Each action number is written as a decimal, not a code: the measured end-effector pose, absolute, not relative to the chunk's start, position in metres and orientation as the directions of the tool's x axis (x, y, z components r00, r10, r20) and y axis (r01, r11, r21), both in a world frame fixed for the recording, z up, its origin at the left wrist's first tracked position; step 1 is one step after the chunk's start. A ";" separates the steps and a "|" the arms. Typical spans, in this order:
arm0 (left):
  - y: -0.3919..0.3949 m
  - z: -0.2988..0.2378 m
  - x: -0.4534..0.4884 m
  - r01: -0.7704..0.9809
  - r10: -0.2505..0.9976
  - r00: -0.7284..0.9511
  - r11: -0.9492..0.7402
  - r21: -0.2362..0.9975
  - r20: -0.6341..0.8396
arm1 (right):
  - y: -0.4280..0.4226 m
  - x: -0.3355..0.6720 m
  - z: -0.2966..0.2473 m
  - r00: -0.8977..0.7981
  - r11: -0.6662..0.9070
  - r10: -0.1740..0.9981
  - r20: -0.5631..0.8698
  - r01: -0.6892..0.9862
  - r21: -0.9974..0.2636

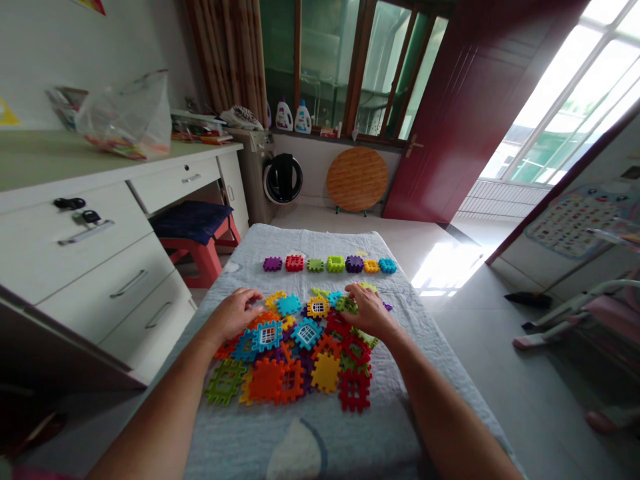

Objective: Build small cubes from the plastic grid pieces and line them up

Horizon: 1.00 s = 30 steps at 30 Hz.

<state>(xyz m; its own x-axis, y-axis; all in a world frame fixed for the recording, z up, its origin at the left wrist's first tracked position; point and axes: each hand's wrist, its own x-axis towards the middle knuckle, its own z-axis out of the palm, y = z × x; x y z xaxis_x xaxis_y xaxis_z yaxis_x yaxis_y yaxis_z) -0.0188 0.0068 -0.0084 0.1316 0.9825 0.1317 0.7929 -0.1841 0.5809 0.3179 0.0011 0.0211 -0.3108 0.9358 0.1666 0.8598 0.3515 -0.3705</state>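
A pile of colourful plastic interlocking building pieces, square with notched edges, lies on the cloth-covered table (pixel 300 427). At the pile's left edge is my left hand (pixel 236 313), fingers curved and apart with nothing seen in them, close to an orange piece. My right hand (pixel 369 311) rests over the right back of the pile, fingers spread, its fingertips at a green piece (pixel 347 305). Between the hands lie a yellow window piece (pixel 318 307) and a blue window piece (pixel 307 333). Nearer me are an orange piece (pixel 266 381) and a red window piece (pixel 355 391).
Behind the pile stands a row of assembled blocks, from a purple block (pixel 273 264) to a blue block (pixel 387 265). White drawers (pixel 125 283) and a red stool (pixel 200 263) are on the left. A washing machine (pixel 257 173) and round wooden tabletop (pixel 357 179) stand beyond.
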 end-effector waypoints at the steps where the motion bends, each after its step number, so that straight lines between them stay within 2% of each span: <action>1: 0.007 -0.009 -0.019 0.793 0.982 0.133 -0.188 0.579 0.136 | 0.000 0.317 0.022 -0.304 0.346 0.938 0.169 0.862 -0.370; 9: 0.009 -0.013 -0.021 0.794 0.981 0.132 -0.192 0.577 0.145 | -0.001 0.312 0.022 -0.271 0.307 0.948 0.164 0.913 -0.267; 12: 0.009 -0.013 -0.020 0.795 0.977 0.126 -0.204 0.572 0.172 | 0.000 0.311 0.020 -0.261 0.301 0.949 0.176 0.914 -0.270; 14: 0.008 -0.009 -0.019 0.804 0.958 0.075 -0.223 0.551 0.278 | 0.000 0.309 0.019 -0.259 0.311 0.944 0.202 0.903 -0.297; 17: 0.003 0.008 -0.012 0.817 0.864 -0.047 -0.255 0.517 0.501 | 0.001 0.306 0.017 -0.289 0.381 0.914 0.285 0.851 -0.360; 19: -0.003 0.022 -0.002 0.805 0.833 -0.054 -0.290 0.518 0.551 | 0.001 0.304 0.016 -0.321 0.456 0.877 0.358 0.790 -0.410; 21: -0.010 0.038 0.013 0.768 0.867 0.052 -0.352 0.535 0.496 | 0.000 0.300 0.015 -0.353 0.533 0.832 0.427 0.720 -0.444; 25: -0.019 0.058 0.053 0.678 0.894 0.367 -0.447 0.583 0.257 | -0.007 0.293 0.015 -0.411 0.634 0.762 0.500 0.628 -0.450; 30: -0.014 0.058 0.087 0.608 0.812 0.543 -0.557 0.566 0.216 | -0.014 0.287 0.016 -0.462 0.702 0.702 0.542 0.576 -0.418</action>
<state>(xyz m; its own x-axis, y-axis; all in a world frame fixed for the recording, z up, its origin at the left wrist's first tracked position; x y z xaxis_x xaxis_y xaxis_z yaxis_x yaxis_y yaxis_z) 0.0869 -0.0139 0.0577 0.5425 0.8119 0.2156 0.6080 -0.5566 0.5662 0.2870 -0.0139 0.0160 -0.4624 0.7021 0.5416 0.5764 0.7021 -0.4181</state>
